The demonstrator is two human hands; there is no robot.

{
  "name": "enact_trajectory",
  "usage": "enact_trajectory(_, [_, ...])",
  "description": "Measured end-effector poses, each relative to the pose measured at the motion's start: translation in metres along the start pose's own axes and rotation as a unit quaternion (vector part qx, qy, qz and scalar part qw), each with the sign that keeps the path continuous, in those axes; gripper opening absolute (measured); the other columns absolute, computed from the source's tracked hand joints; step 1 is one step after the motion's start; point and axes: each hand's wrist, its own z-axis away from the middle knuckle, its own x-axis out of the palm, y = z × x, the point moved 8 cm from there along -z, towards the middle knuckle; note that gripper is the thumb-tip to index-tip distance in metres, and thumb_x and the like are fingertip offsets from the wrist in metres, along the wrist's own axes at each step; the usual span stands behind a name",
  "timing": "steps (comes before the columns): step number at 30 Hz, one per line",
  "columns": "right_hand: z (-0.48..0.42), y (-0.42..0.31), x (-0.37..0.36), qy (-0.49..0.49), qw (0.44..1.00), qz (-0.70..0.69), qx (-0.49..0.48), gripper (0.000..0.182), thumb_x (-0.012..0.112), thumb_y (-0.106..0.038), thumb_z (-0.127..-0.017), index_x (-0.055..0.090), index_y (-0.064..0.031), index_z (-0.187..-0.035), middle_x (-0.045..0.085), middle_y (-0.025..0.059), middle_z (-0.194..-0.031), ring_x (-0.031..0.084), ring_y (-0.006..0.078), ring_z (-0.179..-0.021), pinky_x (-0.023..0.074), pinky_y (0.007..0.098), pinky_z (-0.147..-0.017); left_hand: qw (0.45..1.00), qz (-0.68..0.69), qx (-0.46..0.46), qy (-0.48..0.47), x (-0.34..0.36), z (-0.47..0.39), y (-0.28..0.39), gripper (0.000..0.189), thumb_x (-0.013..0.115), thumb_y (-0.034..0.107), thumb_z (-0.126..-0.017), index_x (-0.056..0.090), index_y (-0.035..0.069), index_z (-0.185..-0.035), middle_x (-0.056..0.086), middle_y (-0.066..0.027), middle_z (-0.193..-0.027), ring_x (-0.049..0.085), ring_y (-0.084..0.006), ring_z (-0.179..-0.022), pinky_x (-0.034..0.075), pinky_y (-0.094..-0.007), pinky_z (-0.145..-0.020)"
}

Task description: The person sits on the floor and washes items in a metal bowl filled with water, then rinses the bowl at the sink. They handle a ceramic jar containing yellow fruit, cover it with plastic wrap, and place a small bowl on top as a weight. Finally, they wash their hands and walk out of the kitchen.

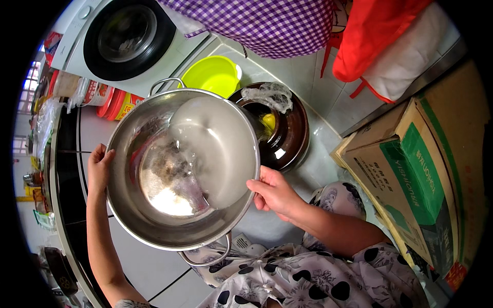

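My left hand (100, 167) grips the left rim of a large stainless steel pot (181, 246) with two loop handles. On the opposite rim my right hand (271, 190) holds on, thumb on top. The pot is tilted, and cloudy whitish liquid (227, 165) gathers on its right side, leaving part of the shiny bottom bare. Just beyond the rim stands a dark brown glazed jar (298, 134) with its mouth uncovered. Something yellow (268, 121) shows inside the jar, and crumpled clear plastic film (271, 95) lies on its edge. The pot hides part of the jar.
A lime green plastic basin (212, 75) sits behind the pot. A front-loading washing machine (169, 54) stands at upper left, with red-lidded tubs (125, 104) near it. Cardboard boxes (385, 169) are at right. A purple checked cloth (269, 27) and a red-and-white cloth (377, 42) hang above.
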Motion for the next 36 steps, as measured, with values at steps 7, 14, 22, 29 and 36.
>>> enact_trajectory(7, [-0.002, 0.002, 0.002, -0.009, 1.000, -0.010, 0.000, 0.009, 0.052, -0.015, -0.091, 0.052, -0.0078, -0.096, 0.051, -0.0024, -0.072, 0.045, 0.0029, -0.046, 0.0278, 0.0189, -0.037, 1.000, -0.010, 0.007, -0.013, -0.009, -0.004, -0.006, 0.023, 0.057, 0.008, -0.086, 0.042, 0.010, -0.070, 0.043, 0.0060, -0.066, 0.038, -0.0030, -0.062, 0.032, -0.0189, -0.057])
enact_trajectory(14, [-0.005, 0.006, 0.003, -0.009, 1.000, -0.026, 0.009, 0.010, 0.050, -0.013, -0.089, 0.052, -0.0052, -0.095, 0.051, -0.0002, -0.071, 0.045, 0.0046, -0.046, 0.0300, 0.0203, -0.037, 1.000, -0.007, 0.000, -0.004, -0.012, -0.006, -0.004, 0.023, 0.058, 0.007, -0.086, 0.042, 0.010, -0.070, 0.043, 0.0065, -0.066, 0.038, -0.0030, -0.062, 0.032, -0.0186, -0.058])
enact_trajectory(22, [-0.010, 0.006, 0.003, -0.017, 1.000, -0.015, -0.011, 0.011, 0.051, -0.014, -0.089, 0.052, -0.0048, -0.095, 0.051, 0.0000, -0.071, 0.044, 0.0046, -0.046, 0.0298, 0.0204, -0.037, 1.000, -0.025, 0.016, -0.009, -0.018, -0.011, -0.012, 0.024, 0.058, 0.008, -0.086, 0.041, 0.010, -0.070, 0.041, 0.0070, -0.065, 0.036, -0.0031, -0.061, 0.030, -0.0191, -0.056])
enact_trajectory(29, [-0.012, 0.009, 0.003, -0.022, 1.000, -0.019, 0.007, 0.009, 0.051, -0.015, -0.092, 0.052, -0.0081, -0.098, 0.053, -0.0019, -0.074, 0.045, 0.0030, -0.047, 0.0270, 0.0184, -0.037, 0.999, -0.036, 0.012, -0.005, -0.016, -0.010, -0.003, 0.024, 0.058, 0.008, -0.086, 0.041, 0.010, -0.069, 0.041, 0.0067, -0.065, 0.036, -0.0032, -0.061, 0.031, -0.0195, -0.056])
enact_trajectory(36, [-0.013, 0.009, 0.005, -0.020, 0.999, -0.032, 0.009, 0.011, 0.050, -0.013, -0.089, 0.051, -0.0038, -0.095, 0.050, 0.0008, -0.070, 0.044, 0.0052, -0.046, 0.0284, 0.0213, -0.037, 0.999, -0.054, 0.009, -0.001, -0.021, -0.012, 0.003, 0.023, 0.057, 0.010, -0.085, 0.042, 0.010, -0.068, 0.040, 0.0068, -0.065, 0.036, -0.0034, -0.061, 0.030, -0.0196, -0.056])
